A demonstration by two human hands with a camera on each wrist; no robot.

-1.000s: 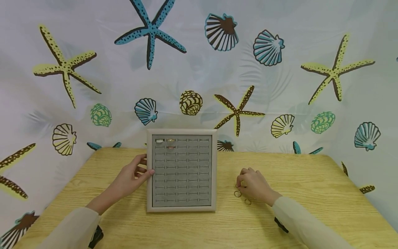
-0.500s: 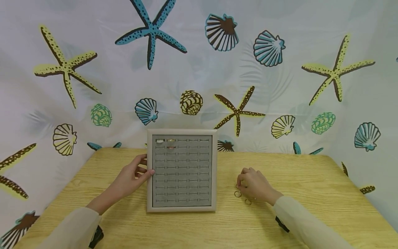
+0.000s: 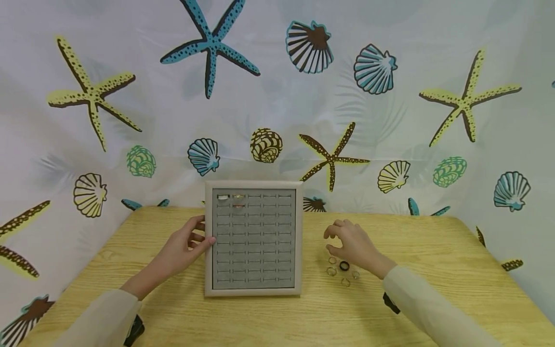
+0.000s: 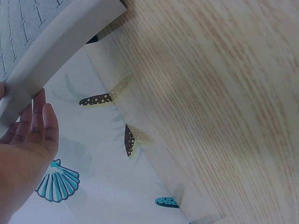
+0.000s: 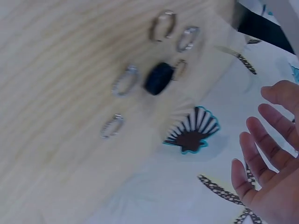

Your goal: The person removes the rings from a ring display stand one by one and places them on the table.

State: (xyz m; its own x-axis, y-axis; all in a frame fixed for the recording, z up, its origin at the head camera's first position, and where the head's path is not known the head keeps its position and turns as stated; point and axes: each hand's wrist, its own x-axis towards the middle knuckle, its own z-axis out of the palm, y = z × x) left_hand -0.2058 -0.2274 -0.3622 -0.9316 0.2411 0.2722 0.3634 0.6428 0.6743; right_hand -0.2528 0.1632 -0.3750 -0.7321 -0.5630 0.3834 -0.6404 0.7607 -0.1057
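Observation:
My left hand [image 3: 184, 241] holds the left rim of a framed grey ring display [image 3: 255, 246], thumb on the front and fingers behind. The display leans upright on the table. Its upper left slots hold a silver ring [image 3: 223, 196], a gold ring [image 3: 239, 196] and a reddish ring [image 3: 239, 206]. To the right, my right hand [image 3: 356, 245] hovers just beyond a small group of loose rings, thumb and fingers apart. Among these lie a black ring [image 3: 344, 265] and thin metal rings, such as a silver ring [image 5: 125, 80] in the right wrist view. I see nothing in that hand.
A wooden table [image 3: 433, 270] carries everything. Behind it hangs a pale cloth [image 3: 277, 91] printed with starfish and shells, close behind the display. The display's rim [image 4: 65, 42] passes the left hand in the left wrist view.
My right hand has lifted up and away from the loose rings, its thumb and fingers parting. Rings it covered, the black one included, now show. The left hand and display stay put.

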